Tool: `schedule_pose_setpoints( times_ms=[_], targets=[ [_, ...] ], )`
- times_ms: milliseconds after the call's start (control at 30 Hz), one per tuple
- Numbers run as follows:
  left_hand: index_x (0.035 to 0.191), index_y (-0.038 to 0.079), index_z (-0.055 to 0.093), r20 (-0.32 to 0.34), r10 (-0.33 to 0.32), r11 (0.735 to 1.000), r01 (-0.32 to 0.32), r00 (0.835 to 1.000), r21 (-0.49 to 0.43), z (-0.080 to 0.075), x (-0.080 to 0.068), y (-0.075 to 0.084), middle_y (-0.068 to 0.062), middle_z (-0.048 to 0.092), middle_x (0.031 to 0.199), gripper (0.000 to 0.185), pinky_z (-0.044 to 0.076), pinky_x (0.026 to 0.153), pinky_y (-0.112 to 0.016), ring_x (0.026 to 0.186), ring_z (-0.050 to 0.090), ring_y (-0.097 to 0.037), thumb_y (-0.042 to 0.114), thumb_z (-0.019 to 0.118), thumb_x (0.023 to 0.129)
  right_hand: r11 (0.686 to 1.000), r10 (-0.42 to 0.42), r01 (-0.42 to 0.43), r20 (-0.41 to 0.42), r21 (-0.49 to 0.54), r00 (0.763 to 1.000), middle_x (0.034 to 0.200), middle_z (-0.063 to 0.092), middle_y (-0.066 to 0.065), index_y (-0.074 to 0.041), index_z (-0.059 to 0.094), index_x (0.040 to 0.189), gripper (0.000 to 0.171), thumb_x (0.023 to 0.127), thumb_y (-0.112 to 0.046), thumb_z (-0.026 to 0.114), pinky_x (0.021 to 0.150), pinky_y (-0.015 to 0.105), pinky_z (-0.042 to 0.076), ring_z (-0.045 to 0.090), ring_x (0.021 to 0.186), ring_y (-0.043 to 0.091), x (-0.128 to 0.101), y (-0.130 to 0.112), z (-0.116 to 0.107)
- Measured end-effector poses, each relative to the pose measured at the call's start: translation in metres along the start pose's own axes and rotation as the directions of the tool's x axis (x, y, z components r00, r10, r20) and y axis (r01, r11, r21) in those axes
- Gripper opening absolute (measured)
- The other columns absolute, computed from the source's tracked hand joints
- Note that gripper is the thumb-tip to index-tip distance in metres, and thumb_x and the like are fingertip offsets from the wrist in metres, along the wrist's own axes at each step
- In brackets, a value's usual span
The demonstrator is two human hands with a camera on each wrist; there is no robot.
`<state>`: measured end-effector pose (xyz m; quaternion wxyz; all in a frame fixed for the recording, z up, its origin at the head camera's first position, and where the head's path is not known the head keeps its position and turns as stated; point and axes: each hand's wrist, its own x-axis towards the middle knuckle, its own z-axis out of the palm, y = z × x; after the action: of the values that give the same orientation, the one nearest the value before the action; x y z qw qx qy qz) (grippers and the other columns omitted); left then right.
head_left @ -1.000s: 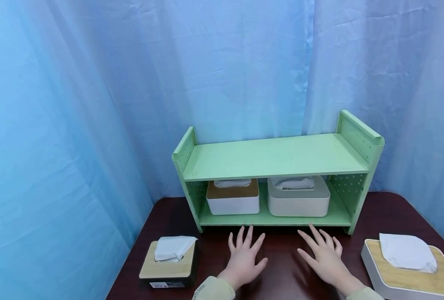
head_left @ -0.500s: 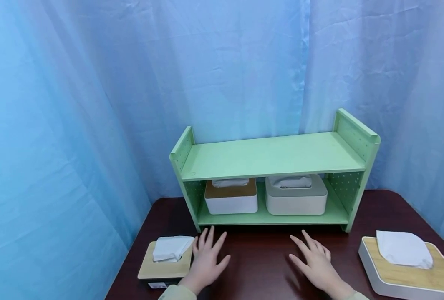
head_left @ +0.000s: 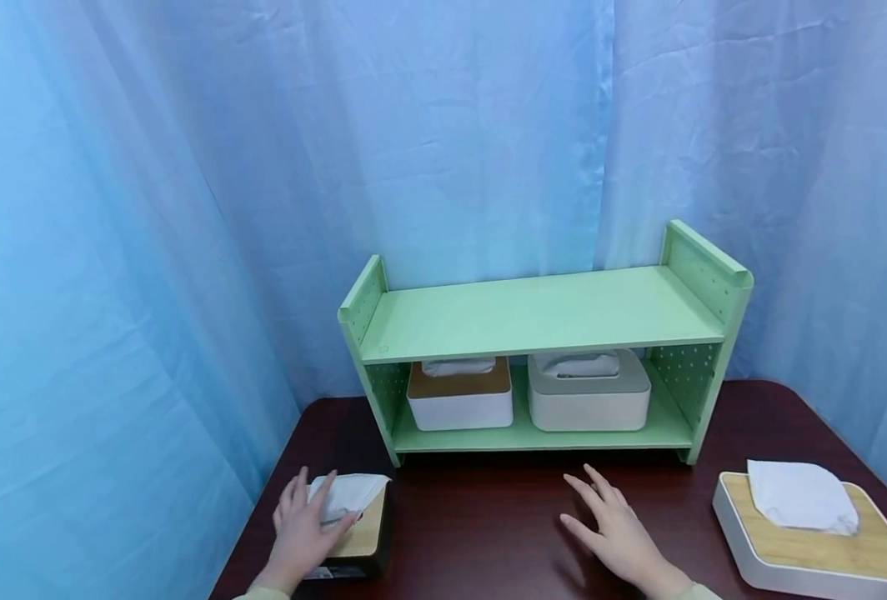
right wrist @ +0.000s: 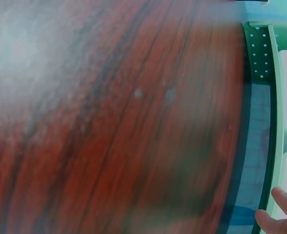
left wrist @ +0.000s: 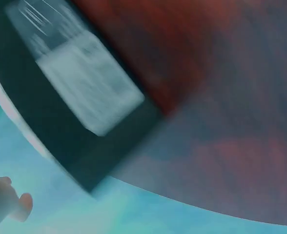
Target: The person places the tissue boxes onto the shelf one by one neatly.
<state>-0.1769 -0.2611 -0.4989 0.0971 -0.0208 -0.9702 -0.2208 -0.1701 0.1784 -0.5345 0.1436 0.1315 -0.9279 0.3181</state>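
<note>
My left hand (head_left: 303,533) rests spread on the black, wood-lidded tissue box (head_left: 357,546) near the table (head_left: 488,533) edge, my right hand (head_left: 614,533) flat, fingers apart, on open wood

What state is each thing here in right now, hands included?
Left hand: fingers spread, resting on the black tissue box.
Black tissue box: on the table, wooden lid on, tissue sticking out.
Right hand: open, flat on the table.
Large white tissue box: on the table, tissue sticking out.
Green shelf: upright, top board bare.
Two tissue boxes: on the lower board, side by side.
</note>
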Motion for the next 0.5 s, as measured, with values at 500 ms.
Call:
schedule_pose_setpoints(
  times_ms=[500],
  targets=[
    [0.142, 0.000, 0.039, 0.244, -0.188, 0.976, 0.209, 0.951, -0.061, 0.000, -0.001, -0.053, -0.044, 0.012, 0.140, 0.091, 0.025, 0.095, -0.074, 0.126, 0.016, -0.066, 0.045, 0.077, 0.073, 0.971, 0.037, -0.077, 0.176, 0.225, 0.984, 0.151, 0.020, 0.025, -0.018, 0.039, 0.145, 0.076, 0.081, -0.041, 0.072, 0.091, 0.064, 0.039, 0.033, 0.131, 0.051, 0.022, -0.022, 0.017]
  ],
)
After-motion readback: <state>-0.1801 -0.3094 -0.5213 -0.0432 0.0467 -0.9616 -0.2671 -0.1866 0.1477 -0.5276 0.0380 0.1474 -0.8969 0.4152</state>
